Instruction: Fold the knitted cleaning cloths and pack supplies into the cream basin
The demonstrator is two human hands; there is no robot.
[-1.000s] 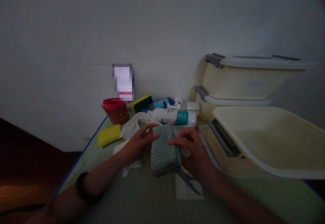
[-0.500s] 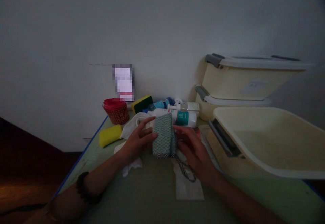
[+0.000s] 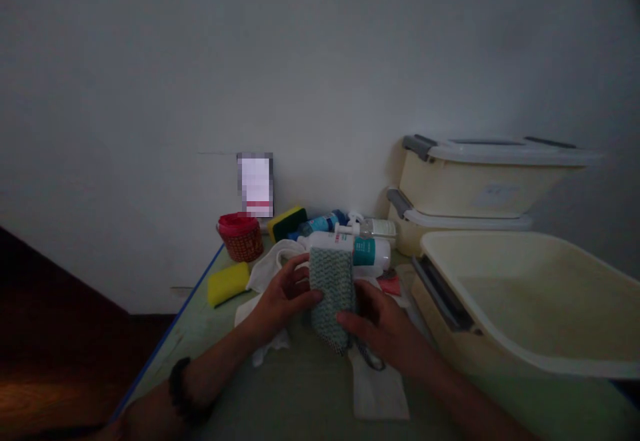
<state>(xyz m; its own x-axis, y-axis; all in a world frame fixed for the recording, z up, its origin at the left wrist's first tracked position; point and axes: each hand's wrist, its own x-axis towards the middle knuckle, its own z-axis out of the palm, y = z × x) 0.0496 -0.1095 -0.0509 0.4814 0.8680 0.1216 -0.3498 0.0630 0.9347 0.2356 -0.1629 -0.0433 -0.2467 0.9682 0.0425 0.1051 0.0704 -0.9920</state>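
A folded grey-green woven cleaning cloth [image 3: 332,291] with a black-and-white edge is held upright above the table, between my two hands. My left hand [image 3: 287,294] grips its left side, thumb on the front and the other fingers partly hidden behind. On the lower right, my right hand [image 3: 377,324] closes on the cloth with the thumb across its front. A dark striped loop hangs from the cloth by my right palm. Below it lies a white cloth strip [image 3: 380,391]. White cloths [image 3: 273,264] lie behind and under my left hand.
An open cream bin [image 3: 500,354] stands at the right, two lidded cream boxes [image 3: 465,184] stacked behind it. Along the wall are a white bottle [image 3: 377,253], a blue bottle [image 3: 320,222], a sponge [image 3: 287,224], a red basket [image 3: 243,238] and a phone [image 3: 257,184]. A yellow sponge [image 3: 229,284] lies left.
My right thumb has come round onto the front of the cloth, and the cloth has turned and sits lower. The whole view has shifted, with objects appearing lower.
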